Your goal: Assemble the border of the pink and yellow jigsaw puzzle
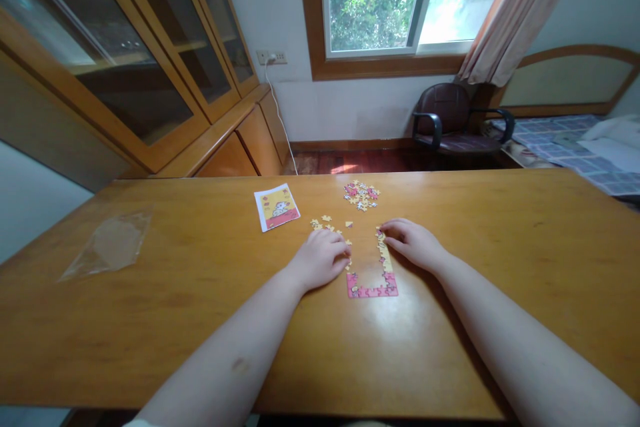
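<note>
A partly joined jigsaw puzzle [373, 292] lies on the table, with a pink bottom edge and a yellow right side running away from me. My right hand [414, 243] is at the far end of that right side, thumb and forefinger touching a puzzle piece [379, 232] there. My left hand [323, 258] rests with curled fingers by the puzzle's left side, and whatever may be between its fingertips is hidden. Just beyond it lie loose yellow puzzle pieces [327, 218], partly covered by the hand. A single yellow-and-pink piece [349, 224] sits between both hands.
Farther back is a pile of mixed puzzle pieces [362, 195]. A picture card [278, 207] lies left of it, and a clear plastic bag [113, 243] at the far left of the wooden table [200, 300]. A chair [450, 120] stands beyond the table.
</note>
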### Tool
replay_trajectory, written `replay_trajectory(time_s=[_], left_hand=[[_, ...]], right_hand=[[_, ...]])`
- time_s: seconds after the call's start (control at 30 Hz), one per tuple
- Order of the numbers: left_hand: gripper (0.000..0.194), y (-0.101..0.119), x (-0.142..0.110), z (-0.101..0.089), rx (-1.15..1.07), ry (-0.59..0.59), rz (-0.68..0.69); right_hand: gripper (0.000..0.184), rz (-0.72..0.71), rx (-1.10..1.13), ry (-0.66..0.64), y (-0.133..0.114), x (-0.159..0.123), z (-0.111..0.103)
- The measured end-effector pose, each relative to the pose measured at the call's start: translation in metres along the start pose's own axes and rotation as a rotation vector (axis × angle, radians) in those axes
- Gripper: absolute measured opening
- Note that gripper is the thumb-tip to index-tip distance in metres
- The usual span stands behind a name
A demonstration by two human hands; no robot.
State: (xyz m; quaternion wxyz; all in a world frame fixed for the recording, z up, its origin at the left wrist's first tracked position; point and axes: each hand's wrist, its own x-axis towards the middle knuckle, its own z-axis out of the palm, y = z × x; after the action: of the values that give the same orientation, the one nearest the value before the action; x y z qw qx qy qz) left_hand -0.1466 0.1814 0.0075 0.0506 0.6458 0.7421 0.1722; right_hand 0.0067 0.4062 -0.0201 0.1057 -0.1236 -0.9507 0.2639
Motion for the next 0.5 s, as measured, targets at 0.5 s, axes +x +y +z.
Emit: replay_trajectory(time_s=[0.5], left_hand=[[0.014, 0.0021, -0.0004, -0.0026, 0.021, 0.004, 0.005]], right_hand=[[0.02, -0.005, 0.009, -0.004, 0.0008, -0.0006, 0.0002]])
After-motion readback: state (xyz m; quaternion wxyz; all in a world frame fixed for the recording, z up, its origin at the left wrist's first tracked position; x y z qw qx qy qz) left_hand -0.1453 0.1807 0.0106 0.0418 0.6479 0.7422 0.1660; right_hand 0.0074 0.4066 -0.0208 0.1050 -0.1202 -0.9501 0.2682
